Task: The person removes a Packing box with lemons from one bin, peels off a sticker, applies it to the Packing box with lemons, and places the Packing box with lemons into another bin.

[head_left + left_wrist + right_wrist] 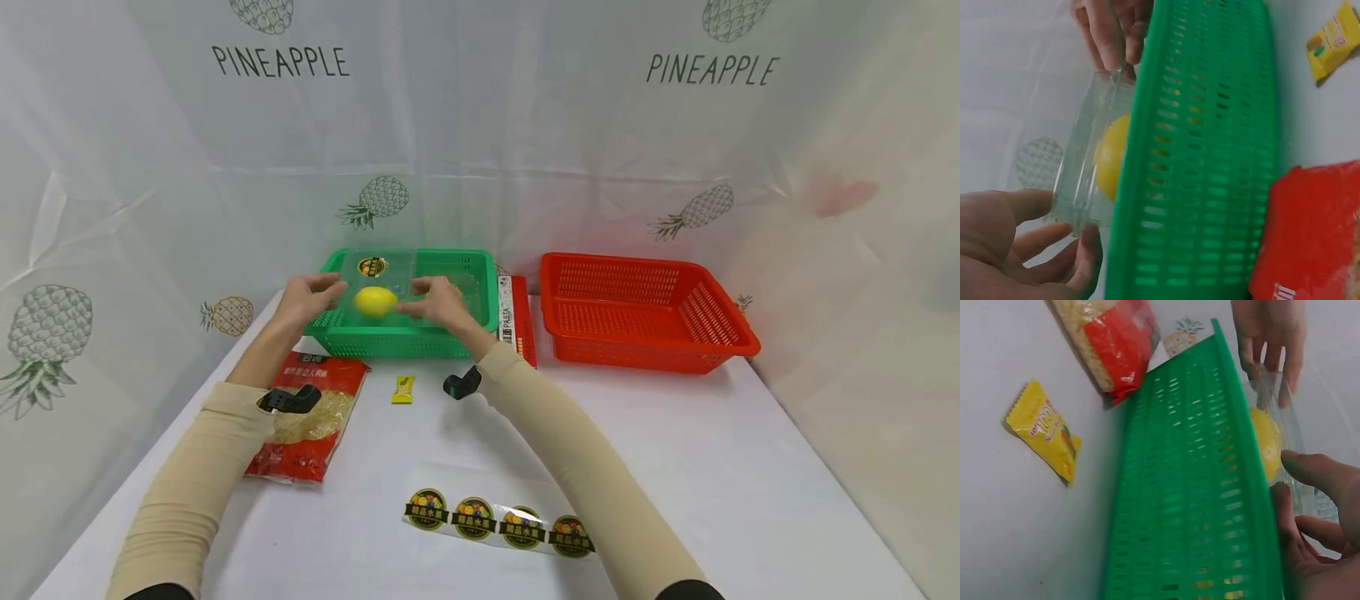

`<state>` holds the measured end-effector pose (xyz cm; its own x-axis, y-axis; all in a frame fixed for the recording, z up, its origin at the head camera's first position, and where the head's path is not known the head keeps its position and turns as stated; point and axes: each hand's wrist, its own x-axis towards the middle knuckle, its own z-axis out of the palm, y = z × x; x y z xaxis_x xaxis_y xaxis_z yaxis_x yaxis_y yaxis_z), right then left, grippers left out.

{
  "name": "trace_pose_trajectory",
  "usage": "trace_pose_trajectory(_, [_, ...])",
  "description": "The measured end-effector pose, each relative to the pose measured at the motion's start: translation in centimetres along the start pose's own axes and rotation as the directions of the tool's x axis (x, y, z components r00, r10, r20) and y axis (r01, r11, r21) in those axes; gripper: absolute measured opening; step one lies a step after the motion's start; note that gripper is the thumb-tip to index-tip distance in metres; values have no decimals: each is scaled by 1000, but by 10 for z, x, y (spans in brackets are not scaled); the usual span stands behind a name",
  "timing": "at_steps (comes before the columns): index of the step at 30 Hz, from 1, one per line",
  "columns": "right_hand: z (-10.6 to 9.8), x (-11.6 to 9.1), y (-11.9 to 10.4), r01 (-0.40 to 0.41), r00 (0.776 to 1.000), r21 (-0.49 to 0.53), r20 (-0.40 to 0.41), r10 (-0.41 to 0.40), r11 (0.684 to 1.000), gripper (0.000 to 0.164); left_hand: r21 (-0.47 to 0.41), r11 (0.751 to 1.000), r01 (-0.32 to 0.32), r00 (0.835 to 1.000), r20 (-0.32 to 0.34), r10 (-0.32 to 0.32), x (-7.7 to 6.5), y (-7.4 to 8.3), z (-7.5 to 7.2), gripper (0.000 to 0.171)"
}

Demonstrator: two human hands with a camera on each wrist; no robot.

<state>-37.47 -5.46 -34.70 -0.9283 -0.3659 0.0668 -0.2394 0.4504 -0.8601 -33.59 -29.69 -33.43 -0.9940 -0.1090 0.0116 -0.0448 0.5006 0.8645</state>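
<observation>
A clear plastic fruit box (1072,162) is held over the green basket (390,343), with a round sticker (372,267) on its upper part. Through its clear wall shows a yellow lemon (375,302). My left hand (302,300) pinches one end of the box, the thumb on one side and fingers on the other, as the left wrist view shows. At the opposite end my right hand (441,304) pinches it between thumb and fingers. The basket's rim hides the lower part of the box in both wrist views.
Another clear container (469,292) lies in the green basket's right part. Beside it stand a red pasta box (522,321) and a red basket (622,350). Nearer are a red pasta bag (303,454), a yellow wrapped sweet (402,389) and a sticker strip (474,518).
</observation>
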Motion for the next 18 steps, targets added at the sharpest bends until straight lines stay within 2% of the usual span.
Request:
trace_pose_trajectory(4, [6,2,3,-6,1000,2,-3,6,1000,67,41,999,28,999,42,-30,3,-5,1,59])
trace_pose_trajectory(11, [14,6,4,8,1000,-56,-4,-9,998,65,137,990,32,991,127,-49,9,-8,0,54])
trace_pose_trajectory(18, [17,9,4,-7,1000,-195,-31,1,981,64,213,976,38,977,197,-81,18,-5,-2,55])
